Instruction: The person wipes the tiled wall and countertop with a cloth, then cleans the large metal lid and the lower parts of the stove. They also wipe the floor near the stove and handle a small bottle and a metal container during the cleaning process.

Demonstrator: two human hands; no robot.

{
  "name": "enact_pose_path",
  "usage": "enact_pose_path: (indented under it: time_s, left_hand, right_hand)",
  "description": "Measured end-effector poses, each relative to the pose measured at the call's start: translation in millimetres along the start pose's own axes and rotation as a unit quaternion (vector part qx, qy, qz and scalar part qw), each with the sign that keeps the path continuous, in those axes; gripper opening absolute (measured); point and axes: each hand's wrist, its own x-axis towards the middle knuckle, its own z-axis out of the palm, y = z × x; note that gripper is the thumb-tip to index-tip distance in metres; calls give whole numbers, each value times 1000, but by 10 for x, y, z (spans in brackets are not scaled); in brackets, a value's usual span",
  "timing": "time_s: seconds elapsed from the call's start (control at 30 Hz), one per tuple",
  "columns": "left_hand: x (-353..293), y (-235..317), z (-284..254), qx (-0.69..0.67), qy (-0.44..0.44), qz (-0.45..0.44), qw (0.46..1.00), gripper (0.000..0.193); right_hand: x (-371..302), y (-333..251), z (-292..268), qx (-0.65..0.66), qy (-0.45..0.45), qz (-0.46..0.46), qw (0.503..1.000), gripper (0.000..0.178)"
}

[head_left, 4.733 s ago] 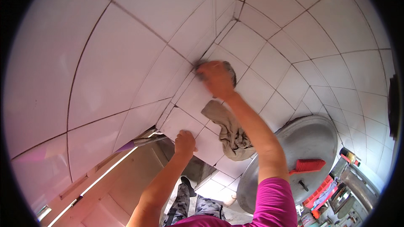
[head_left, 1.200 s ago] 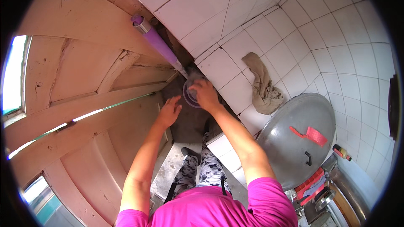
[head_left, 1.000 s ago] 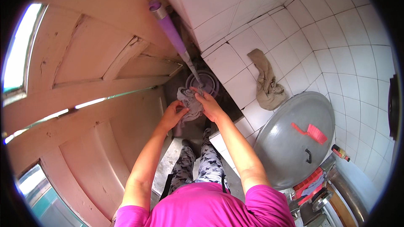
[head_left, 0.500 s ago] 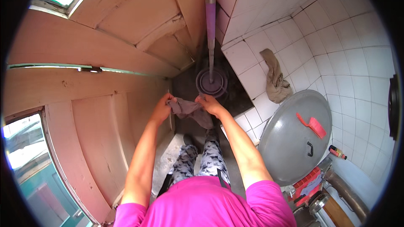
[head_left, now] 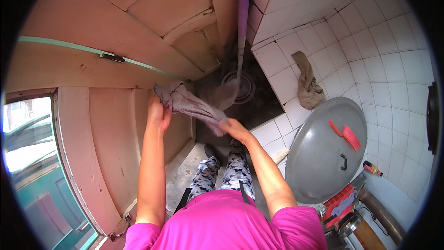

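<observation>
A greyish-mauve cloth (head_left: 192, 103) is stretched at a slant between my two hands, well above the floor. My left hand (head_left: 159, 112) is closed on its upper left end, in front of the wooden door. The lower right end is gripped by my right hand (head_left: 237, 130), with fingers wrapped into the fabric. A blurred greyish fold of fabric hangs behind the cloth, before the dark floor. Beyond my hands, a mop with a purple handle (head_left: 243, 11) and a round base stands upright in the corner. A second, brownish cloth (head_left: 307, 83) lies crumpled on the white-tiled ledge.
A wooden panelled door (head_left: 115, 129) with a window rises on the left. To the right, a large round grey metal lid (head_left: 319, 157) carries a red brush (head_left: 346, 135). A small bottle (head_left: 372, 168) lies beside it, near a brown cylinder (head_left: 380, 214) at the lower right.
My left hand has moved left and up, and my right hand slightly right and down. The cloth, bunched before, is now spread out longer between them. The view has shifted slightly.
</observation>
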Motion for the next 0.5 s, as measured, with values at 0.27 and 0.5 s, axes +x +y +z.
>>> enact_pose_path:
  time_s: [0.27, 0.5]
  left_hand:
    - [143, -591, -511, 331, 49, -169, 927, 61]
    - [-478, -1226, 147, -77, -208, -416, 882, 57]
  right_hand:
    - [60, -765, 175, -57, 130, -111, 984, 36]
    - [-320, -1119, 233, 303, -14, -35, 952, 23]
